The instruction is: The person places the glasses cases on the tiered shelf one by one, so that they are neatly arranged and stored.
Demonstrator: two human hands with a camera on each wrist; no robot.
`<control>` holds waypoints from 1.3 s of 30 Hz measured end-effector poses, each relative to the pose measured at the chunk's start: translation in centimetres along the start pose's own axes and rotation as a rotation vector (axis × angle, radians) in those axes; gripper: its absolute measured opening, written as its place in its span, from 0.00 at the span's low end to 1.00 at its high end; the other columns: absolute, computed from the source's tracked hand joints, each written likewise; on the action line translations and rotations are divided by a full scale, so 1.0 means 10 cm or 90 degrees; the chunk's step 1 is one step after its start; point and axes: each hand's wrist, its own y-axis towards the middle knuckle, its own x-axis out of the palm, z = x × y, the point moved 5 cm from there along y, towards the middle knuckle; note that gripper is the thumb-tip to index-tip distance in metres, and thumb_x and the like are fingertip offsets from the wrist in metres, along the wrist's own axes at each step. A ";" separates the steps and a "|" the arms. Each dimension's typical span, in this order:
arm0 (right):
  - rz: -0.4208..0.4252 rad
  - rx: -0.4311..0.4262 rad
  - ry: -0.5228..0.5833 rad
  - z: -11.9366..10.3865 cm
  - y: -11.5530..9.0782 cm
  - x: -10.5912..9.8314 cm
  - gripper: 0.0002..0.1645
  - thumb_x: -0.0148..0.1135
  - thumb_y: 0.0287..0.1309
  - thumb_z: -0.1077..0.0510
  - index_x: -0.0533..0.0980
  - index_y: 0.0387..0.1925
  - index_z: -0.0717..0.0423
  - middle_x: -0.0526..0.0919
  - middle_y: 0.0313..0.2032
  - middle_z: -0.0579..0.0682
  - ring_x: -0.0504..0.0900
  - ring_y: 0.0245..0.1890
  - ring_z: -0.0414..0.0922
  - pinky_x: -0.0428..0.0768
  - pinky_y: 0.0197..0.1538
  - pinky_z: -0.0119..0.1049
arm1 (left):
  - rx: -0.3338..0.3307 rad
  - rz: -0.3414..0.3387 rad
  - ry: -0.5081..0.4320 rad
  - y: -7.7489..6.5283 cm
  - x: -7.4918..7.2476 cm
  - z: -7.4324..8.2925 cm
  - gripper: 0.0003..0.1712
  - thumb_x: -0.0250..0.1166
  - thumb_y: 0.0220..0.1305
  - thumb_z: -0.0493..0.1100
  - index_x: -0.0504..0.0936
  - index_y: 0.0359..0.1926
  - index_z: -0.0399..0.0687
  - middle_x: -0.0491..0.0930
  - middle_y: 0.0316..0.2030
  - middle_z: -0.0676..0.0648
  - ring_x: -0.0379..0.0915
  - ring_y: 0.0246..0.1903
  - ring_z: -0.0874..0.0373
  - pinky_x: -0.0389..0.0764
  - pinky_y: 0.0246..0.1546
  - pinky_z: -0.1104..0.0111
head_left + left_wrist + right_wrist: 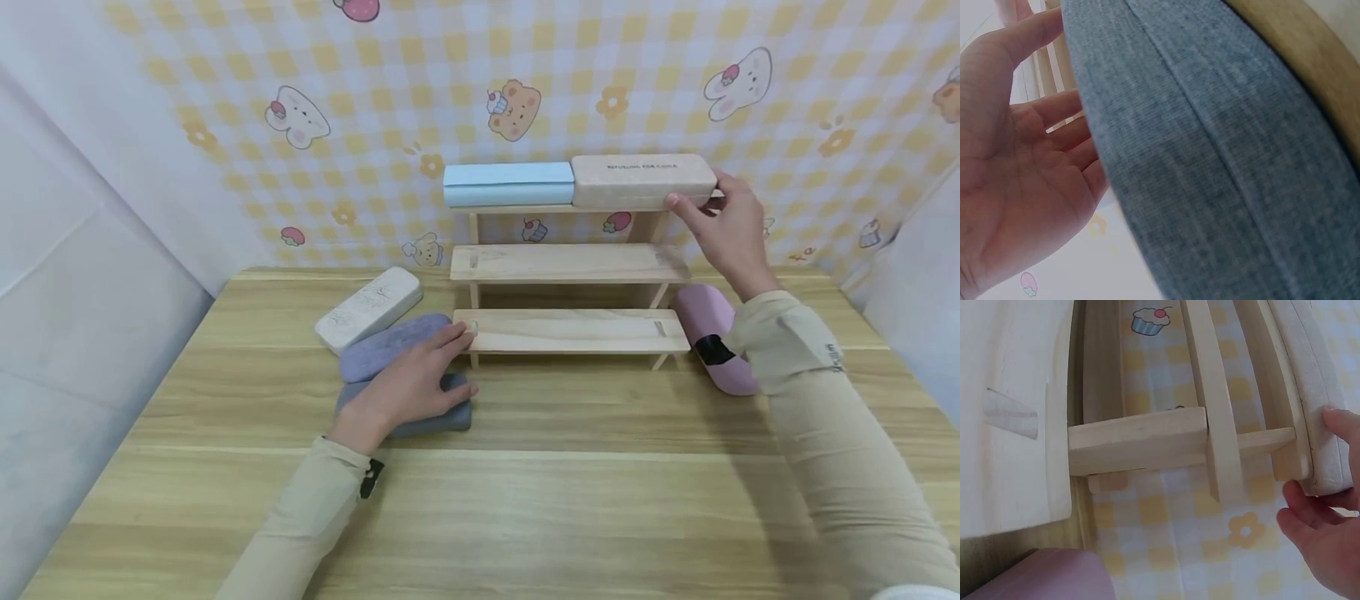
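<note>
On the top step of a wooden three-tier stand [570, 263] lie a light blue glasses case [508, 185] and a beige glasses case [637, 179] with printed lettering, end to end. My right hand [731, 229] grips the beige case at its right end, thumb on the front; the right wrist view shows fingertips at the shelf's end as well. My left hand [408, 387] reaches over a blue-grey fabric case [442, 421], its fingertips at the left end of the bottom step. In the left wrist view this case [1166, 144] hides some fingers.
Left of the stand, a white patterned case [371, 308] and a purple case [390, 346] lie on the wooden table [525, 517]. A pink case with a black band [705, 312] leans close by the stand's right side. Behind hangs a yellow checked cloth [375, 100].
</note>
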 end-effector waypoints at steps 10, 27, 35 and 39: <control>-0.115 0.039 -0.060 0.15 -0.29 -0.10 0.41 0.48 0.64 0.39 0.55 0.69 0.57 0.62 0.65 0.58 0.65 0.60 0.58 0.68 0.55 0.53 | -0.005 -0.004 -0.001 -0.02 0.00 0.00 0.39 0.62 0.61 0.53 0.62 0.67 0.39 0.55 0.68 0.42 0.53 0.65 0.47 0.62 0.61 0.57; -0.257 0.040 -0.117 0.71 -1.10 -0.48 0.42 0.54 0.64 0.47 0.52 0.67 0.71 0.60 0.60 0.73 0.60 0.58 0.69 0.59 0.56 0.63 | 0.009 0.006 0.001 0.01 -0.01 0.01 0.38 0.63 0.60 0.53 0.64 0.66 0.38 0.57 0.67 0.40 0.55 0.65 0.47 0.63 0.60 0.58; -0.256 0.047 -0.145 0.90 -1.35 -0.54 0.40 0.56 0.63 0.51 0.55 0.63 0.76 0.62 0.56 0.77 0.64 0.53 0.71 0.65 0.49 0.64 | 0.005 0.006 0.000 0.00 -0.01 0.02 0.38 0.63 0.61 0.53 0.63 0.66 0.38 0.56 0.67 0.41 0.54 0.65 0.47 0.63 0.60 0.57; -0.249 0.046 -0.166 0.94 -1.40 -0.51 0.40 0.58 0.62 0.51 0.56 0.62 0.78 0.63 0.56 0.77 0.68 0.51 0.71 0.67 0.49 0.62 | 0.002 0.008 0.001 0.00 -0.01 0.02 0.38 0.63 0.61 0.53 0.63 0.66 0.39 0.56 0.68 0.42 0.54 0.65 0.47 0.63 0.60 0.57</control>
